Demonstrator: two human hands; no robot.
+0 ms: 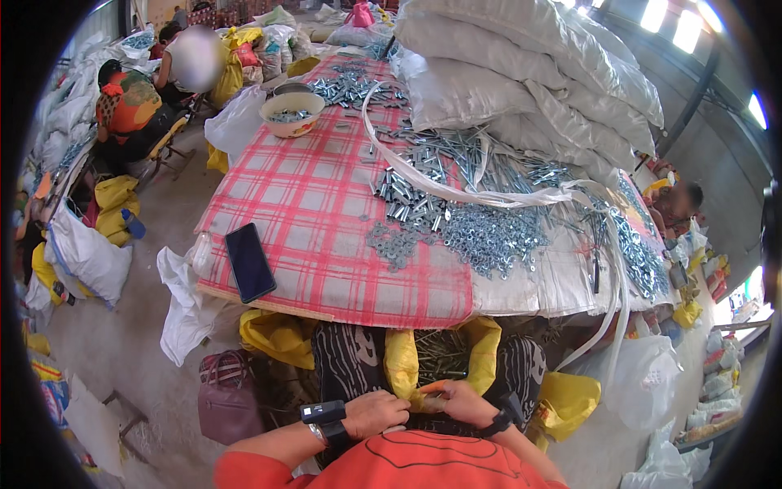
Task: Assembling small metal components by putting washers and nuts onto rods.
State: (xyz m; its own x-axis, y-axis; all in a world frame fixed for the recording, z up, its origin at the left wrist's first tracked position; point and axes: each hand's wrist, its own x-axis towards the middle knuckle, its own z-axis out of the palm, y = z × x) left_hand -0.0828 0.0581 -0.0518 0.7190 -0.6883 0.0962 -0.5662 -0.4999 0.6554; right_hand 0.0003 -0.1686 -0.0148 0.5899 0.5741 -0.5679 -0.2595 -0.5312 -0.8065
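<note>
Between my knees stands an open yellow sack (401, 363) with its rim rolled down. Long thin metal pieces, like bolts or rods, lie inside it (441, 346). My left hand (378, 414) is at the sack's near rim, its fingers closed; whatever they hold is too small to make out. Close beside it, my right hand (461, 404) is closed around a slim orange object (436, 385) whose kind I cannot tell. Both hands are low, near my lap and below the table's edge.
A table with a red-checked cover (326, 236) holds piles of nuts and washers (489, 236), metal sleeves (407, 196), a phone (250, 262), a bowl of parts (292, 114) and a white strap (456, 194). White sacks (513, 73) are stacked behind. A purple bag (232, 403) stands left; people sit farther off.
</note>
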